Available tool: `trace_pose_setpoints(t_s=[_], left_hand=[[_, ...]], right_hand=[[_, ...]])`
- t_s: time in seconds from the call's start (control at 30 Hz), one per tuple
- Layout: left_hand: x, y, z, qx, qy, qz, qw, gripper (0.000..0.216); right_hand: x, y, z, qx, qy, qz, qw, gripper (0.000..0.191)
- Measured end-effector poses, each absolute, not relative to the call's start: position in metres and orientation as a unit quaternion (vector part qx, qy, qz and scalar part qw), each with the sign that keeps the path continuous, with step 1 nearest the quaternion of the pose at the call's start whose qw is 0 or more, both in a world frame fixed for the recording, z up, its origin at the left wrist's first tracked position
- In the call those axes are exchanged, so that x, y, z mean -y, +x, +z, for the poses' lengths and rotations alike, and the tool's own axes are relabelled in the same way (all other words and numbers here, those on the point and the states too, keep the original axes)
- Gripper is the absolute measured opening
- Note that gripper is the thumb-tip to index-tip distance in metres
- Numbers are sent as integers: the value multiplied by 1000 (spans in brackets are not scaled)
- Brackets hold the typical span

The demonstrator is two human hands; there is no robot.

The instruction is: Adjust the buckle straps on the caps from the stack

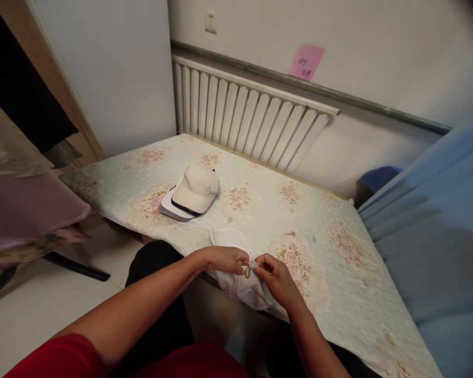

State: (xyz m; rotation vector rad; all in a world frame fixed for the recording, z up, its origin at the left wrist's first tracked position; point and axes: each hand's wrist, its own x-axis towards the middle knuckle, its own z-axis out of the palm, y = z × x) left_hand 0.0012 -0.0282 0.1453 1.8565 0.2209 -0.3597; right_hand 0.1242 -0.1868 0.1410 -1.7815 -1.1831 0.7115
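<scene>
A white cap (pixel 244 289) lies at the near edge of the table, its brim pointing away from me. My left hand (pixel 229 259) is closed on the cap's back strap, beside a small metal buckle (pixel 247 272). From the other side, the thumb and fingers of my right hand (pixel 274 275) pinch the pale strap end (pixel 253 264) near that buckle. Both hands are close together over the cap. Farther off to the left, a beige cap (pixel 199 186) rests on top of other caps, with white and grey brims (pixel 173 210) showing under it.
The table wears a flowered cloth (pixel 260 178). Behind it are a white radiator (pixel 240 110) and a wall with a pink paper note (pixel 306 62). A blue curtain (pixel 449 226) hangs at the right. On the left stands a chair (pixel 31 210) draped with cloth.
</scene>
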Motion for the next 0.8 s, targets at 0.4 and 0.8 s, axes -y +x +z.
trace_pose_setpoints(t_s=[0.4, 0.8], left_hand=[[32, 15, 142, -106, 681, -220, 690, 20], [36, 19, 120, -140, 594, -187, 770, 27]], right_hand=[[191, 122, 149, 450, -717, 269, 459, 8], [192, 124, 144, 457, -712, 267, 461, 4]])
